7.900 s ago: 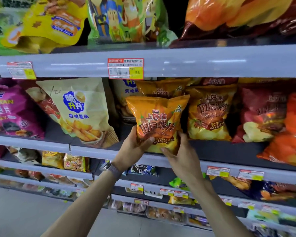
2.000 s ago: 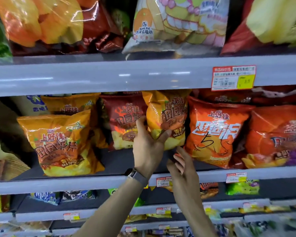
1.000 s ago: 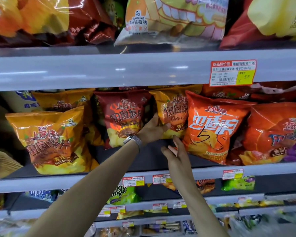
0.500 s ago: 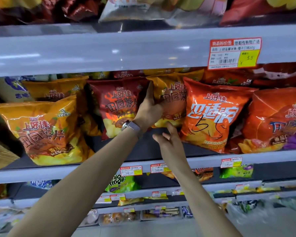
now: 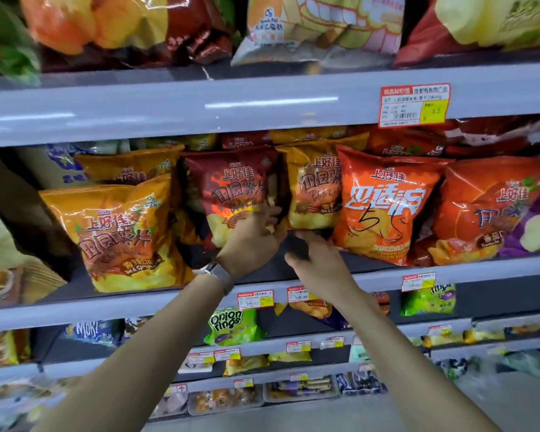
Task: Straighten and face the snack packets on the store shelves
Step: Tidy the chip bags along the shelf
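Observation:
My left hand (image 5: pixel 252 236), with a watch at the wrist, grips the lower right corner of a dark red chip packet (image 5: pixel 231 188) that stands upright on the middle shelf (image 5: pixel 106 307); its fingers are blurred. My right hand (image 5: pixel 317 260) lies just below and to the right, fingers stretched toward the bottom edge of a yellow-orange packet (image 5: pixel 312 194) next to the red one. An orange packet (image 5: pixel 119 232) stands forward at the left. At the right, an orange-red packet (image 5: pixel 387 207) with handwritten figures overlaps the yellow-orange one.
More red and orange packets (image 5: pixel 493 210) fill the right of the shelf. The upper shelf edge (image 5: pixel 200 104) carries a price tag (image 5: pixel 413 104) and large bags above. Lower shelves hold a green onion-rings bag (image 5: pixel 231 325) and small snacks.
My left hand has dropped from between the red and yellow-orange packets to the red packet's lower right corner. My right hand stays low under the yellow-orange packet. The view has tilted up slightly.

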Action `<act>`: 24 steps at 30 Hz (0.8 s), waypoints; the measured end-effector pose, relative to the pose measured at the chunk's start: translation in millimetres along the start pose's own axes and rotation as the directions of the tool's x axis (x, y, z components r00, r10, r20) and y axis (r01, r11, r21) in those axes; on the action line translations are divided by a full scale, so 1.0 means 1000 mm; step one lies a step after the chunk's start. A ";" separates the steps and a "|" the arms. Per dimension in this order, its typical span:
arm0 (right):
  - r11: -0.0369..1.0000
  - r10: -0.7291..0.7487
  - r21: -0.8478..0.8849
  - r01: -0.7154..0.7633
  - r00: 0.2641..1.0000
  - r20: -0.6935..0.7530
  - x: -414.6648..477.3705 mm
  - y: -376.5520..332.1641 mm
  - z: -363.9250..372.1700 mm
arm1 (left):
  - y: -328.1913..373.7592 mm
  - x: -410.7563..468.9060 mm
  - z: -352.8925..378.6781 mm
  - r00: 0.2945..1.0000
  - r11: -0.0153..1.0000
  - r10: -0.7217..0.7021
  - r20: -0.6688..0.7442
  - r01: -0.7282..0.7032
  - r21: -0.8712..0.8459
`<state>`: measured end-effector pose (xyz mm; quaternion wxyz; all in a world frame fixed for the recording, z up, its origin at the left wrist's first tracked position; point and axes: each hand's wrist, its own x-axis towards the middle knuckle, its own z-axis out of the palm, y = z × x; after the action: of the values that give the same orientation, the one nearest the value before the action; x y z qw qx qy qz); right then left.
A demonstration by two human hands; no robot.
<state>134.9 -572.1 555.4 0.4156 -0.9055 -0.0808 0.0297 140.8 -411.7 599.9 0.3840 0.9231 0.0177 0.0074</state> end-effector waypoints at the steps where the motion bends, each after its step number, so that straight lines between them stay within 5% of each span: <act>1: 0.999 -0.009 -0.052 0.008 1.000 -0.014 -0.006 -0.003 0.000 | -0.003 -0.014 -0.004 1.000 0.999 0.014 0.005 -0.015 0.047; 6: 0.922 -0.108 -0.377 0.085 0.993 -0.041 -0.056 -0.023 0.005 | -0.022 -0.087 -0.023 0.999 0.968 0.007 0.051 -0.020 0.251; 12: 0.817 -0.168 -0.568 0.100 0.983 -0.068 -0.128 -0.034 0.009 | -0.050 -0.153 -0.017 0.995 0.978 0.059 0.076 -0.073 0.193; 17: 0.785 -0.130 -0.618 0.045 0.987 -0.094 -0.184 -0.020 0.018 | -0.057 -0.196 0.003 0.994 0.952 0.039 0.103 -0.069 0.300; 24: 0.793 -0.072 -0.609 -0.025 0.988 -0.134 -0.210 0.009 -0.008 | -0.034 -0.218 0.021 0.998 0.942 0.055 -0.034 -0.040 0.333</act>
<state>-69.8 -620.2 551.0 0.1075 -0.9895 -0.0660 -0.0713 -77.5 -411.3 560.9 0.2224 0.9744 0.0046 0.0335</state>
